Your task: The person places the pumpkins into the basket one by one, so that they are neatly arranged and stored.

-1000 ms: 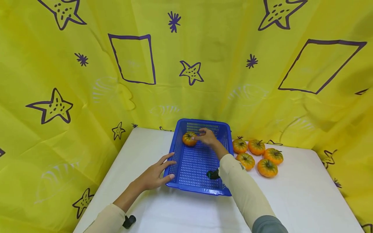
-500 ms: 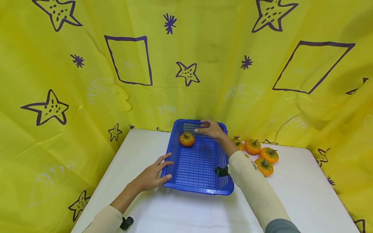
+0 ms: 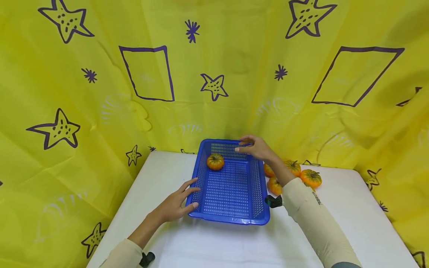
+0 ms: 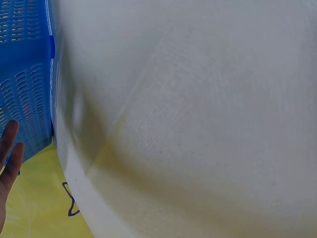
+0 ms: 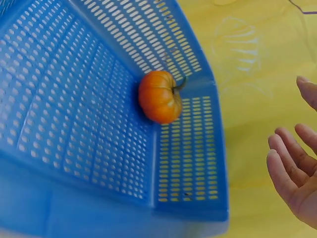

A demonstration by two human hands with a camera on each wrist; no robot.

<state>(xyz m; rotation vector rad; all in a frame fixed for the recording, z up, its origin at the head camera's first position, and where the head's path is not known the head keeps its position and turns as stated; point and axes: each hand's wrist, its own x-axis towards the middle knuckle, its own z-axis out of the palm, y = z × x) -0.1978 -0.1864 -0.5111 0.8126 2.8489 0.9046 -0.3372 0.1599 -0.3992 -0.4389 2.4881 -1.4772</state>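
Basket of blue perforated plastic [image 3: 231,220] stands on white-covered table [image 3: 187,245], centre of head frame. One round, ribbed orange-green pumpkin [image 3: 215,162] lies inside, upper left. Left hand [image 3: 175,203] is at basket's left rim, fingers spread. Right hand [image 3: 259,149] overlaps upper-right corner, thumb and fingers apart. Other orange pumpkins [image 3: 311,178] sit right of basket, partly hidden by right arm [image 3: 315,219].

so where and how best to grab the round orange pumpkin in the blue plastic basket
Probably round the widest part of the squat, ribbed orange pumpkin, below its stem, coming from above. It sits stem up near the far left corner of the blue plastic basket, which crowds two sides but leaves the top open.
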